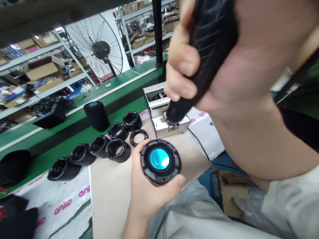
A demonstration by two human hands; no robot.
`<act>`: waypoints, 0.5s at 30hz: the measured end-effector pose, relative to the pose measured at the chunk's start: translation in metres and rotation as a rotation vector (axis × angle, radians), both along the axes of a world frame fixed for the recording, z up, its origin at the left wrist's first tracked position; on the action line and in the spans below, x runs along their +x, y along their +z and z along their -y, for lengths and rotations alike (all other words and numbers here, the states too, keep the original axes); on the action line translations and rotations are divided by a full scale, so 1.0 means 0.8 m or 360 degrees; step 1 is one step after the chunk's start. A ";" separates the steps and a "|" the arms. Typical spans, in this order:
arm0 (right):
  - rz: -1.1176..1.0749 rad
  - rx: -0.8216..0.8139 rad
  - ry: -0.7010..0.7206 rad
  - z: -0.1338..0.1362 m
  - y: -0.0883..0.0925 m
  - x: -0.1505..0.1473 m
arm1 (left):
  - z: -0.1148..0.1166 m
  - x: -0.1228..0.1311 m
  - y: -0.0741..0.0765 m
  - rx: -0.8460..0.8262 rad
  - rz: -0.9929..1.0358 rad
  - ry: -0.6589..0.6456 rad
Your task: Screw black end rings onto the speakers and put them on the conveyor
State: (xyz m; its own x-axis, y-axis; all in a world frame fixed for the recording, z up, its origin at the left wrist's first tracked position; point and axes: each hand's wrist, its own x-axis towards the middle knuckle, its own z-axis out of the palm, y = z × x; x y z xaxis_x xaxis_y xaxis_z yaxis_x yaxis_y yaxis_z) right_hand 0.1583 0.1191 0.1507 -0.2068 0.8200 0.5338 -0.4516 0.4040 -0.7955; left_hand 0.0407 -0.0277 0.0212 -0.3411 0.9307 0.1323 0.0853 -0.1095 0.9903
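My left hand [147, 196] is wrapped around a round black speaker [147, 169]. Its shiny blue centre faces up and screw holes dot its rim. Raised at upper right, my right hand [236, 76] grips a black electric screwdriver [211, 43] that points down and left. The screwdriver's nose is at the front of a silver metal screw feeder [163, 132]; its bit tip is hard to make out. Left of the speaker stand several black ribbed housings [118, 151], along with one thin black ring [132, 140].
A beige board [112, 199] lies over white printed sheeting on the green bench [114, 103]. A black cylindrical speaker [96, 118] stands behind the housings. A cable [199, 142] runs from the feeder. Beyond the bench are a large fan [101, 49] and shelves with cartons [43, 69].
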 end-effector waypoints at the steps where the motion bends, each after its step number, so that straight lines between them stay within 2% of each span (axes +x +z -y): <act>1: -0.0248 0.0240 -0.0058 -0.010 -0.014 -0.001 | 0.000 0.001 0.000 -0.0004 0.0023 -0.0003; 3: -0.0243 0.0278 -0.0136 -0.028 -0.043 -0.005 | -0.001 0.001 0.000 -0.0016 0.0067 -0.0004; 5: -0.0170 0.0197 -0.0170 -0.042 -0.068 -0.009 | -0.002 0.001 -0.001 -0.0025 0.0083 -0.0001; 8: -0.0104 0.0112 -0.0165 -0.049 -0.091 -0.010 | -0.002 0.002 -0.001 -0.0030 0.0052 0.0002; 11: -0.0045 0.0030 -0.0110 -0.045 -0.097 -0.003 | -0.001 0.002 0.000 -0.0031 0.0062 0.0002; 15: 0.0016 -0.0109 -0.0045 -0.036 -0.087 0.007 | -0.003 -0.003 -0.003 -0.0013 0.0072 -0.0030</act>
State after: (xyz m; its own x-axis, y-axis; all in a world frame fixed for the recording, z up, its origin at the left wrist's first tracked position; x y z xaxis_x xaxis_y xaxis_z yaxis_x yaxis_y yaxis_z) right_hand 0.1643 0.1476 0.0810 -0.1881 0.8600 0.4743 -0.4327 0.3610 -0.8261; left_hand 0.0383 -0.0253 0.0186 -0.3290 0.9380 0.1096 0.0381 -0.1028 0.9940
